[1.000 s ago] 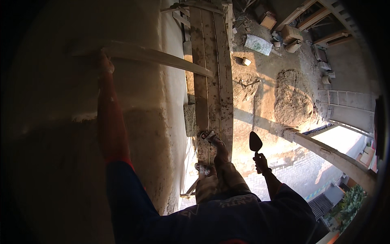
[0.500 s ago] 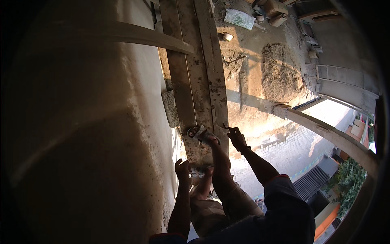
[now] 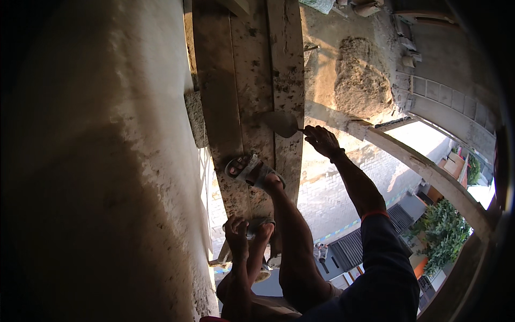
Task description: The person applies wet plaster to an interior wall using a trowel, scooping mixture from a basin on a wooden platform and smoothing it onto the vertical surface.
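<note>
Right hand (image 3: 322, 142): fingers closed around the handle of a trowel (image 3: 285, 125), its blade over the planks (image 3: 254, 70). Left hand (image 3: 236, 236): fingers curled near a sandal (image 3: 258, 227); whether gripping, I cannot tell.

Deep shadow covers the wall (image 3: 70, 188), sunlight bleaches the ground (image 3: 424, 140) at right, and the trowel (image 3: 284, 125) looks blurred.

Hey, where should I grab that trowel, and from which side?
Grip the trowel by its handle, probably best from the right: the broad blade points left over the planks, and the narrow shank runs right into the right hand.
</note>
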Action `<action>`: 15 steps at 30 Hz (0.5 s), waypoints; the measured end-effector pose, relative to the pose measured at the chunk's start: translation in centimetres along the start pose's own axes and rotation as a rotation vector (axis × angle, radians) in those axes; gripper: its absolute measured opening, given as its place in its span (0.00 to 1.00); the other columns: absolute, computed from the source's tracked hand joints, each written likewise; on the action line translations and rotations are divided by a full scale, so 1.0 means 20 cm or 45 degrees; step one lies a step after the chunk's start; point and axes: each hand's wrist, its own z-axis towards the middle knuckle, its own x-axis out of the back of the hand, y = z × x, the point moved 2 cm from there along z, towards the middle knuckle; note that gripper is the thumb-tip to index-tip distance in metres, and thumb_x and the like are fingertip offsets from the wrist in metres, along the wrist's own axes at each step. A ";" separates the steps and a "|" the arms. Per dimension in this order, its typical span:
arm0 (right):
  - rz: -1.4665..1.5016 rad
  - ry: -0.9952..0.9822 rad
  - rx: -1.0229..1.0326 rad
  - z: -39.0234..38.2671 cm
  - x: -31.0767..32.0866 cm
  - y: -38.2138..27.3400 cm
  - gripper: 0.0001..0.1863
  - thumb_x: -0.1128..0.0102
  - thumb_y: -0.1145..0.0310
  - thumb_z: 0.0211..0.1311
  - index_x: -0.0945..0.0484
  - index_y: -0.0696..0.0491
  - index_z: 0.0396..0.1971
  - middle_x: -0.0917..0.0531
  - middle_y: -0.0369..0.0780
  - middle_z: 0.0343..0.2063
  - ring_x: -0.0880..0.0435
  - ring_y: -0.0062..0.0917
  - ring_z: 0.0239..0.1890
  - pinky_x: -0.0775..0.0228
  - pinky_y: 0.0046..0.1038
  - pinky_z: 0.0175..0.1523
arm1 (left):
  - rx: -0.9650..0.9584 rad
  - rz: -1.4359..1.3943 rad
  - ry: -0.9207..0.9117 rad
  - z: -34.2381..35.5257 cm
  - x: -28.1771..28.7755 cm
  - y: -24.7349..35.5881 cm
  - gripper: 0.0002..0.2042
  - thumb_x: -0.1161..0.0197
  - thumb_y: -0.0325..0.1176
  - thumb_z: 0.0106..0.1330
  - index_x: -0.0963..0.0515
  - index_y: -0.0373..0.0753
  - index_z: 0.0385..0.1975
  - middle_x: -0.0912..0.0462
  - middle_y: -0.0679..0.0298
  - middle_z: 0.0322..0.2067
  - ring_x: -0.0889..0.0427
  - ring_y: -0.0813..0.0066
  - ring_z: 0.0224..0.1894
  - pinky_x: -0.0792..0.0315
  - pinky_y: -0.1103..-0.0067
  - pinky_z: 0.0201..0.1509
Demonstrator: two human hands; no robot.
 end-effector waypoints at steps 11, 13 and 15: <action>-0.016 0.194 -0.024 0.04 0.05 0.13 0.18 0.42 0.61 0.61 0.27 0.50 0.49 0.19 0.44 0.33 0.19 0.42 0.34 0.26 0.38 0.35 | 0.019 0.083 -0.163 0.12 -0.10 0.07 0.26 0.38 0.33 0.61 0.37 0.31 0.57 0.24 0.57 0.44 0.22 0.68 0.43 0.29 0.72 0.54; -0.061 0.078 -0.149 0.20 0.07 0.06 0.17 0.42 0.62 0.61 0.27 0.50 0.48 0.19 0.42 0.35 0.20 0.41 0.36 0.26 0.38 0.36 | -0.007 0.107 -0.107 0.12 -0.08 0.08 0.21 0.42 0.28 0.63 0.36 0.32 0.56 0.23 0.55 0.44 0.21 0.69 0.42 0.28 0.78 0.46; -0.117 -0.033 -0.288 0.31 0.08 0.03 0.15 0.43 0.63 0.61 0.27 0.50 0.47 0.18 0.41 0.38 0.20 0.41 0.38 0.26 0.38 0.38 | 0.012 0.093 -0.130 0.13 -0.06 0.06 0.23 0.41 0.32 0.63 0.36 0.32 0.56 0.23 0.55 0.44 0.21 0.68 0.43 0.28 0.74 0.50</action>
